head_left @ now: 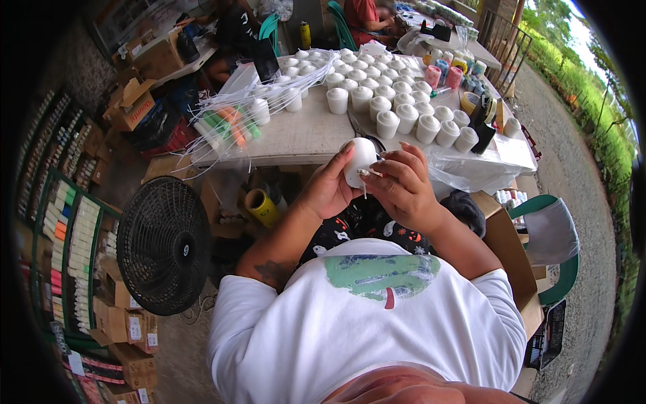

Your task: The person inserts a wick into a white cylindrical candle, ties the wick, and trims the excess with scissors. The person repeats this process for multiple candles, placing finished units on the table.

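My left hand (331,183) is wrapped around a white, rounded candle (360,160) in front of my chest, tilted with its end toward my right hand. The fingers of my right hand (402,176) are bent and pinched together at the candle's lower right side. Between them shows a short white strand that looks like a wick (364,173); the fingertips partly hide it. Beyond my hands, rows of white domed candles (406,116) stand upright on the table (303,140). Long thin white strands (222,111) lie loose at its left, over green and orange rolls (232,124).
A black fan (163,246) stands left, near shelves (70,242) and cardboard boxes (128,326). At the table's right are a tape roll (470,102) and coloured jars (453,77). A green chair (565,269) is at right. Two people (367,20) sit beyond the table.
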The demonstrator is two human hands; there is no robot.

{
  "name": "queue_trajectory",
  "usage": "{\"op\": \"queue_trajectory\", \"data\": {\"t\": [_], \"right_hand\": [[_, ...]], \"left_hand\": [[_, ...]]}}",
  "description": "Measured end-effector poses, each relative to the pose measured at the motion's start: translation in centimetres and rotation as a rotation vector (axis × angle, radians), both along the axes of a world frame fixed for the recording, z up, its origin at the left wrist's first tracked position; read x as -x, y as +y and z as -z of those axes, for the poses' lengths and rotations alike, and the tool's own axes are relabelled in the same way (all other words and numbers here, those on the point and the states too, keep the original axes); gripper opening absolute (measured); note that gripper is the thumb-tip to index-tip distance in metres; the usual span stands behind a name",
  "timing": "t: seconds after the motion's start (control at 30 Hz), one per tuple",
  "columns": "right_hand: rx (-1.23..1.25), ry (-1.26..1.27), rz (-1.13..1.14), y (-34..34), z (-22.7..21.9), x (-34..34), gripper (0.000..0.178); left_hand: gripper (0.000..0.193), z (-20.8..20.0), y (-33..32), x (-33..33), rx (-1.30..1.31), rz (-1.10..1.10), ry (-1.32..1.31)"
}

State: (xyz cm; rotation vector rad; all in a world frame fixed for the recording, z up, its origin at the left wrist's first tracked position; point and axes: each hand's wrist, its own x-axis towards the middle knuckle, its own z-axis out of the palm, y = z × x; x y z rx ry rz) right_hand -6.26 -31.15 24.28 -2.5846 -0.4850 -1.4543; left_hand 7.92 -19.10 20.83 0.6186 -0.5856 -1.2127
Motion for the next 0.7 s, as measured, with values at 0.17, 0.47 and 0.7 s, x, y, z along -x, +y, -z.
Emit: {"op": "queue_trajectory", "data": {"t": [0.17,0.47,0.7], "right_hand": [[0.034,-0.065,-0.033,-0.3,-0.4,-0.6,0.03],[-0.404,0.112,-0.495,0.3,-6.0,7.7,0.011],[-0.858,-0.387,-0.842,-6.4,-6.7,18.1,0.014]], "left_hand": [[0.051,-0.5,-0.2,1.8,-0.034,-0.043,0.101],[0.042,-1.4,1.9,-0.2,0.207,-0.205,0.142],[0.047,-4.1,6.5,-4.2,0.352,-0.536,0.01]]}}
